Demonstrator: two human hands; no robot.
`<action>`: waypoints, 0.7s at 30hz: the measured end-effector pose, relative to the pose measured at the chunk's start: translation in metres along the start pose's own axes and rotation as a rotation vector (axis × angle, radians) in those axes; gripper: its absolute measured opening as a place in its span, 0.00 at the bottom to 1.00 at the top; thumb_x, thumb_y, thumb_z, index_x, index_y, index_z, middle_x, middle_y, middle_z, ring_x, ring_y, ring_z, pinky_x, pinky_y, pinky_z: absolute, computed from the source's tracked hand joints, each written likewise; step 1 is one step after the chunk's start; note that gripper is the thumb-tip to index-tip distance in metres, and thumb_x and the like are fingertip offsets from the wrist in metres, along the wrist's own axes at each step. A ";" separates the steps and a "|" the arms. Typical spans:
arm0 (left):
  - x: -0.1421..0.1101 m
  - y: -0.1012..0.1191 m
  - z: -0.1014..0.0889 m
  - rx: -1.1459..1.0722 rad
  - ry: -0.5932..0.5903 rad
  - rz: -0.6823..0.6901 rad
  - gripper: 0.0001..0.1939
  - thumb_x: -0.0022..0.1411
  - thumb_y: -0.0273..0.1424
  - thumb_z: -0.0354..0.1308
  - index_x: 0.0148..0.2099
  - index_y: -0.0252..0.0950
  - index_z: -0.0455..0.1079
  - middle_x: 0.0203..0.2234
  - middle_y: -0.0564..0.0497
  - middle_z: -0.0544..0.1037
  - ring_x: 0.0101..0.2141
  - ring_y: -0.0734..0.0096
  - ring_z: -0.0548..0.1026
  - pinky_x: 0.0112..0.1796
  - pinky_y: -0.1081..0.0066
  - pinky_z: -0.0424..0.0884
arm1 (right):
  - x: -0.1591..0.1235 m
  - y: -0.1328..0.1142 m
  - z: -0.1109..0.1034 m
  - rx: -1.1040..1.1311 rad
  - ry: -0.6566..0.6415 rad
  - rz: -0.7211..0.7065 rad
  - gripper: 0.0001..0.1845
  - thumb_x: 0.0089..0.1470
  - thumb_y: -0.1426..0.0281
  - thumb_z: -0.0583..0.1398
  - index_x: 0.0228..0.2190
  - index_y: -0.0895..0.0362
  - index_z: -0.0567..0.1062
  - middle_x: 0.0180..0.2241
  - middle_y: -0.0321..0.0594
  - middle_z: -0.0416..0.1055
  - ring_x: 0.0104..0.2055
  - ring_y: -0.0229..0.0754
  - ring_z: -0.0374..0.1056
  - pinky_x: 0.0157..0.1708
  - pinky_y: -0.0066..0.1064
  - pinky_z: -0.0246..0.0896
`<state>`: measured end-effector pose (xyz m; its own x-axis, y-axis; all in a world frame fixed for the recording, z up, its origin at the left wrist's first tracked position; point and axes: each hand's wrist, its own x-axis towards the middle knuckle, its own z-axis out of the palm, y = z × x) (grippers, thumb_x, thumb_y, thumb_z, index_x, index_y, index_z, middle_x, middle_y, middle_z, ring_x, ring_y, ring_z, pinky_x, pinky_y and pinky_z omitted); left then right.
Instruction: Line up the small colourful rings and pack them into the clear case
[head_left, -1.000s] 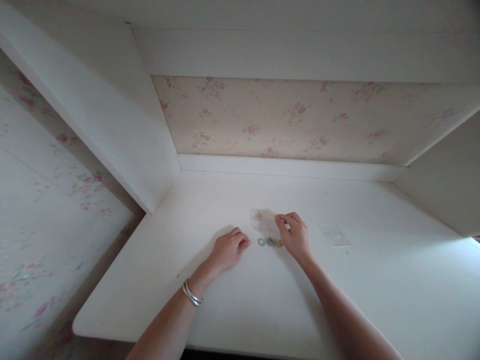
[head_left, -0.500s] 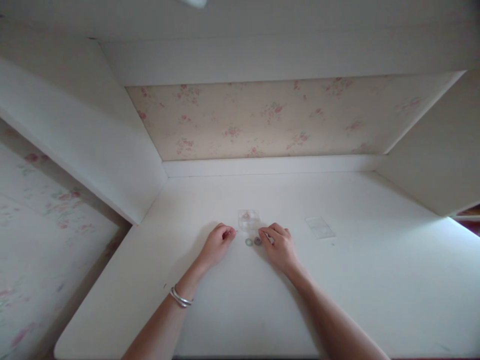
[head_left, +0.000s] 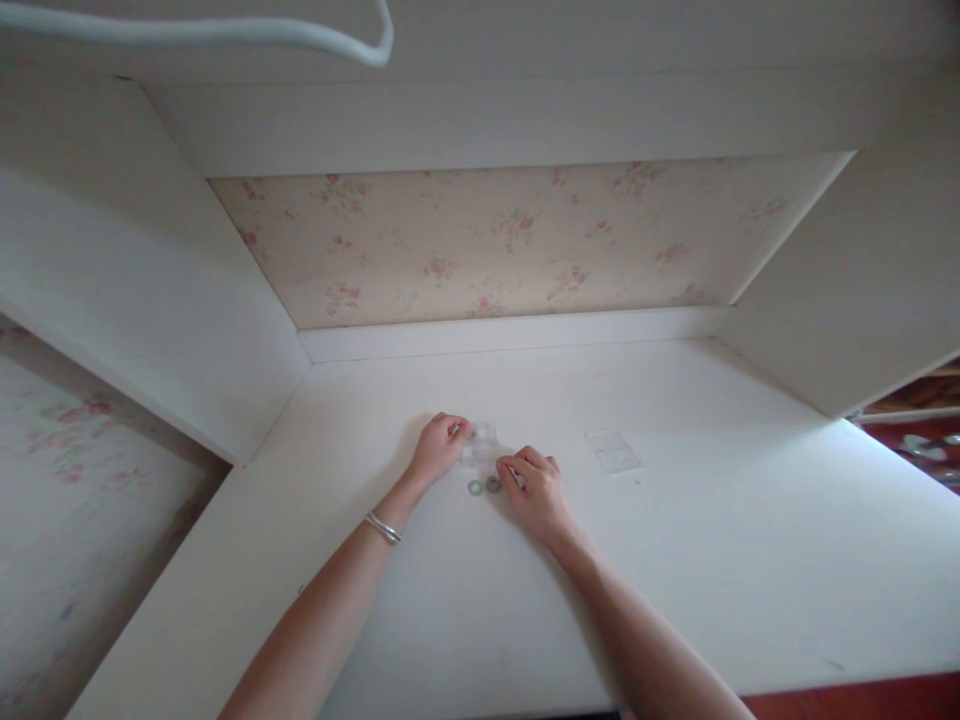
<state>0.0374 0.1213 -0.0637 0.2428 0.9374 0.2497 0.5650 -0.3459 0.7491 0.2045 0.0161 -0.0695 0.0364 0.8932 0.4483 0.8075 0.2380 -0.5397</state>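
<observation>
A small clear plastic box (head_left: 481,452) with compartments lies on the white desk between my hands. My left hand (head_left: 441,447) is at its upper left corner, thumb and fingers pinched together over that part. What the pinch holds is too small to make out. At the box's lower right corner, my right hand (head_left: 534,492) has its thumb and index finger closed on the edge. Just below the box lie a pale green ring (head_left: 475,488) and a dark grey ring (head_left: 493,484), the grey one close to my right fingers.
To the right, a flat clear plastic lid (head_left: 613,451) lies on the white desk (head_left: 675,560), with a tiny dark speck (head_left: 638,483) near it. A white cable (head_left: 225,30) hangs across the upper left. Side panels and a floral back wall (head_left: 480,245) enclose the desk.
My left hand has moved up and over the box's upper left corner; the thin dark bit at its fingertips no longer shows. My right hand stays at the box. The camera view has shifted.
</observation>
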 end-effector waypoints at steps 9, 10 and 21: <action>-0.056 0.000 -0.028 -0.140 0.009 -0.167 0.16 0.60 0.42 0.51 0.39 0.35 0.72 0.23 0.54 0.70 0.25 0.73 0.66 0.28 0.74 0.61 | 0.002 0.002 0.003 0.019 0.017 -0.022 0.10 0.58 0.68 0.55 0.32 0.52 0.77 0.29 0.37 0.71 0.31 0.38 0.64 0.38 0.33 0.50; -0.063 0.001 -0.029 -0.144 -0.025 -0.156 0.16 0.60 0.42 0.51 0.39 0.35 0.72 0.23 0.54 0.70 0.25 0.74 0.66 0.28 0.74 0.61 | 0.002 0.002 0.002 0.016 0.012 -0.024 0.10 0.57 0.68 0.55 0.32 0.52 0.77 0.29 0.37 0.71 0.32 0.38 0.64 0.38 0.33 0.50; -0.088 0.015 -0.022 0.098 -0.159 0.085 0.12 0.64 0.35 0.48 0.37 0.38 0.71 0.29 0.52 0.72 0.30 0.74 0.69 0.31 0.75 0.63 | 0.003 0.000 -0.010 -0.075 -0.152 -0.165 0.09 0.51 0.71 0.57 0.33 0.53 0.77 0.32 0.38 0.70 0.36 0.39 0.63 0.40 0.34 0.46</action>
<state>0.0074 0.0342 -0.0614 0.4102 0.8889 0.2040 0.6091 -0.4335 0.6642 0.2110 0.0149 -0.0610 -0.1843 0.8929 0.4108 0.8370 0.3617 -0.4106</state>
